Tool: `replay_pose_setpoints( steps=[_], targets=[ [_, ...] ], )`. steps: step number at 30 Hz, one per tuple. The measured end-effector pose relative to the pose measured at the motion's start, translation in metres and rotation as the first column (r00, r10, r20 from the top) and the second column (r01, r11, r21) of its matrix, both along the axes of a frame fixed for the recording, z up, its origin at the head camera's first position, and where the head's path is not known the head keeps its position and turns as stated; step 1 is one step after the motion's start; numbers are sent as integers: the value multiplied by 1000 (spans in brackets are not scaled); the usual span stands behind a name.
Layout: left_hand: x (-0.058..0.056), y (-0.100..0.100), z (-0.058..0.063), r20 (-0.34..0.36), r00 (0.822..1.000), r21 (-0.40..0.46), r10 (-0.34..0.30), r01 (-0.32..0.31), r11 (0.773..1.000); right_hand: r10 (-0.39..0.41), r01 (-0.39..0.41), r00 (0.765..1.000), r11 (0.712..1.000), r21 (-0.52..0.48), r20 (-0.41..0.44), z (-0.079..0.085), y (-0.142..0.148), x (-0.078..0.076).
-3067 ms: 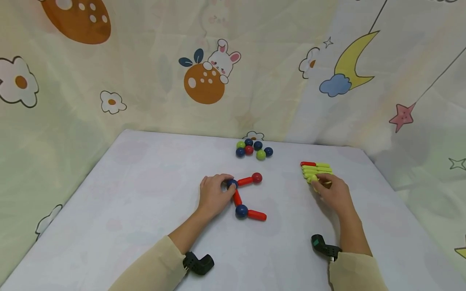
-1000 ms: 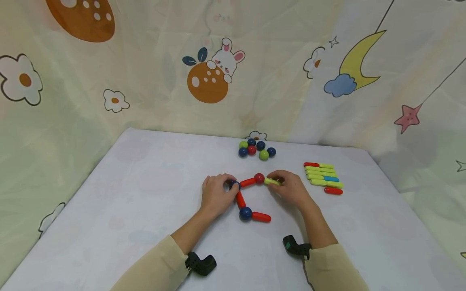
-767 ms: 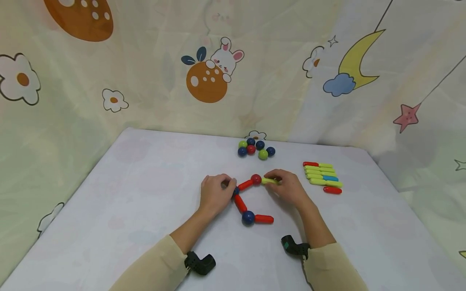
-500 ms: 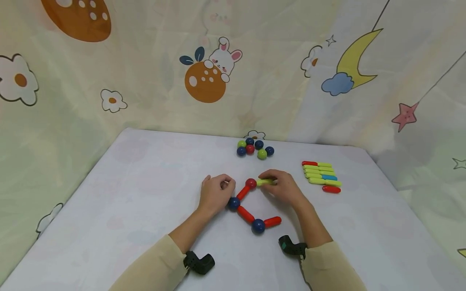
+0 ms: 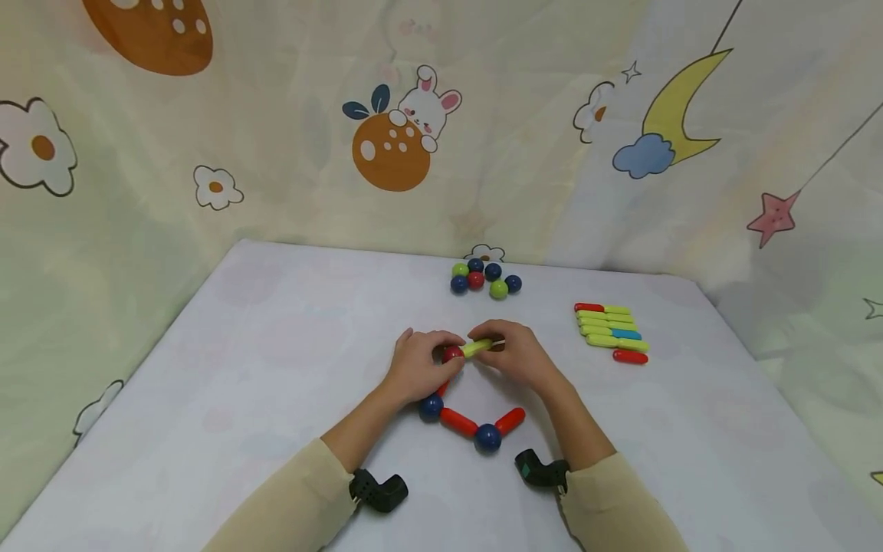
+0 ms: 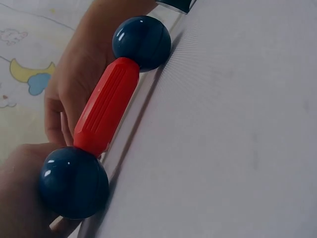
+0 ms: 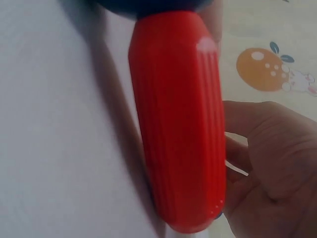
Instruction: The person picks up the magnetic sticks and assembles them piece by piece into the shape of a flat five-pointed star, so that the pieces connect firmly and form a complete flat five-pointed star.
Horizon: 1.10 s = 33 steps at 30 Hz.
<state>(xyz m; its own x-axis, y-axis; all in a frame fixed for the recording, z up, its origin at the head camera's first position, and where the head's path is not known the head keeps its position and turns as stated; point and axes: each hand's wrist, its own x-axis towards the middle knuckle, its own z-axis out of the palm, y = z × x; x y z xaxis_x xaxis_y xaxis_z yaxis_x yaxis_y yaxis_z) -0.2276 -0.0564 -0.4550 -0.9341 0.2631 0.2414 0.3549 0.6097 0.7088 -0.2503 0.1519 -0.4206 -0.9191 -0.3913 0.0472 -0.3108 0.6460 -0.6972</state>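
Observation:
My left hand (image 5: pixel 422 366) grips a red ball (image 5: pixel 451 354) between thumb and fingers. A yellow-green rod (image 5: pixel 476 349) runs from that ball to my right hand (image 5: pixel 513 354), which pinches its other end. Below the red ball, a red rod (image 5: pixel 442 388), partly hidden by the left thumb, leads to a blue ball (image 5: pixel 431 408). From there another red rod (image 5: pixel 458 422) joins a second blue ball (image 5: pixel 487 438), with a last red rod (image 5: pixel 510 421) pointing up and right. In the right wrist view this end rod (image 7: pixel 178 119) looms large before the hand.
Loose balls, several in blue, green (image 5: pixel 499 289) and red (image 5: pixel 476 280), cluster at the table's back. To the right lies a stack of yellow-green, red and blue rods (image 5: pixel 610 331), with one red rod (image 5: pixel 631 357) just in front. A patterned cloth hangs behind the white table (image 5: pixel 310 307).
My right hand has brought a yellow-green rod left from the stack to the red ball. My left hand has shifted from a blue ball to the red one, and the chain has swung nearer.

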Motion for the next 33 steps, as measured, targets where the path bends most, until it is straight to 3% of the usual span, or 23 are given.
replay_pose_setpoints(
  steps=[3,11,14,20,29,33],
  targets=[
    [-2,0,-1,6,1000,-20,-19,19,1000,-2,2,1000,1000,-4,6,0,-2,0],
    [-2,-2,-2,13,1000,21,4,-4,1000,-15,15,1000,1000,-7,9,1,-2,0],
    [-2,-2,-2,15,1000,35,13,-14,999,-71,72,997,997,-26,25,3,4,-3],
    [-2,-1,-2,15,1000,53,18,-19,998,-209,209,978,977,-53,8,4,21,-20],
    [0,-2,-4,14,1000,62,27,-28,998,-247,252,966,966,65,-80,1,21,-54],
    [0,0,-2,18,999,60,28,-29,998,-207,220,972,969,111,-113,3,18,-62]
  ],
)
